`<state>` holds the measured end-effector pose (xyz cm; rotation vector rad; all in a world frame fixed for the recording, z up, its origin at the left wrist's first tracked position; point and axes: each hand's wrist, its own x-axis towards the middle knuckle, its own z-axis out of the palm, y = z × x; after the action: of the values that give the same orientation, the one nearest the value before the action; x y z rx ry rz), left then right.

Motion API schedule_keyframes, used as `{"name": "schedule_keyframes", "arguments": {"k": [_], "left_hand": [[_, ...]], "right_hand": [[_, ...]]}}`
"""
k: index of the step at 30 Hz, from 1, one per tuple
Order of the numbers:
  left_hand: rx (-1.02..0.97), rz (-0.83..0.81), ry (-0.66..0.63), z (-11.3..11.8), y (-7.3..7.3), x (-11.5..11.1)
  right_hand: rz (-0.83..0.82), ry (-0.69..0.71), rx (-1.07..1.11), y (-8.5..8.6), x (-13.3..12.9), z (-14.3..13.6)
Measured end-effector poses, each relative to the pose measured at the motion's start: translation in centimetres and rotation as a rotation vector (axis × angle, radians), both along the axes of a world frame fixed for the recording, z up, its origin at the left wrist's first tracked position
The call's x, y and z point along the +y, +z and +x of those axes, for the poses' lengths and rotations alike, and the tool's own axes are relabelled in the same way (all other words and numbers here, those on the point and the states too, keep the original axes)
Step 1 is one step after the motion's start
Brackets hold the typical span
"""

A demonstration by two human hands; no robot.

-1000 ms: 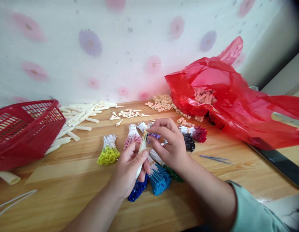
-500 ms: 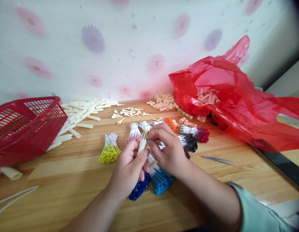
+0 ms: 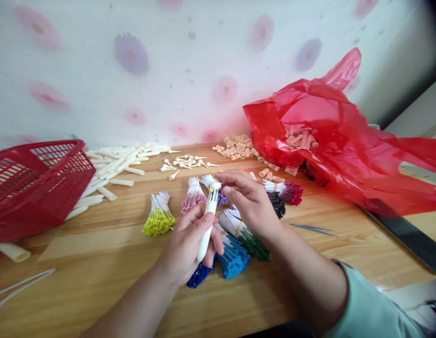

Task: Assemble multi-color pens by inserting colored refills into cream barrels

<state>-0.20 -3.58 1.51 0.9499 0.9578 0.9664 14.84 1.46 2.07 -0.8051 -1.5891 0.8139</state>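
My left hand (image 3: 190, 239) is closed around the white barrel of a multicolour pen (image 3: 208, 227), held tilted with its top end up and away from me. Coloured sliders show in slots near that end. My right hand (image 3: 251, 202) is beside the pen's top, fingers extended and thumb apart, with a fingertip at or very near the tip. Below and around the hands lie bundles of pen refills: light blue (image 3: 234, 258), dark blue (image 3: 200, 274), green (image 3: 255, 244), pink (image 3: 194, 197), yellow (image 3: 159, 218), black (image 3: 277, 204) and dark red (image 3: 291, 192). A purple bundle is partly hidden.
At left a red basket (image 3: 38, 188) leans beside a pile of white pen barrels (image 3: 114, 164). Pointed cream tips (image 3: 186, 162) and slotted pieces (image 3: 239, 148) lie at the back. A red plastic bag (image 3: 330, 141), tweezers (image 3: 315, 229) and a dark flat device (image 3: 397, 234) are at right.
My right fingers have come away from the pen's slots and spread at its top. More of the barrel now shows in my left hand, and the green refill bundle has come into sight.
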Motion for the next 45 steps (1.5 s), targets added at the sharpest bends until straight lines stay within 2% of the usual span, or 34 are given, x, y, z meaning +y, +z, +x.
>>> {"name": "schedule_keyframes", "arguments": {"k": [9,17,20,22,26,30,38,45], "left_hand": [[-0.073,-0.004,-0.051,0.4,-0.4,-0.1],[-0.102,0.039,-0.16,0.0,-1.1,0.1],[-0.11,0.063,-0.172,-0.1,-1.3,0.0],[-0.111,0.091,-0.167,0.0,-1.4,0.0],[-0.123,0.139,-0.145,0.2,-1.6,0.1],[-0.22,0.104,-0.144,0.2,-1.6,0.2],[-0.352,0.094,-0.193,0.0,-1.8,0.1],[-0.391,0.086,-0.193,-0.2,-1.6,0.3]], "right_hand": [[-0.171,0.037,0.094,-0.8,0.1,-1.1],[-0.456,0.234,0.537,-0.5,-0.5,-1.8],[-0.595,0.313,0.606,-0.2,-0.6,-1.7],[-0.632,0.347,0.639,0.0,-0.6,-1.6],[-0.602,0.438,0.682,0.2,-0.7,-1.8],[-0.553,0.481,0.659,0.0,-0.9,-1.9],[-0.404,0.331,0.56,-0.6,-0.4,-1.1],[-0.432,0.344,0.503,-0.8,-0.3,-1.2]]}}
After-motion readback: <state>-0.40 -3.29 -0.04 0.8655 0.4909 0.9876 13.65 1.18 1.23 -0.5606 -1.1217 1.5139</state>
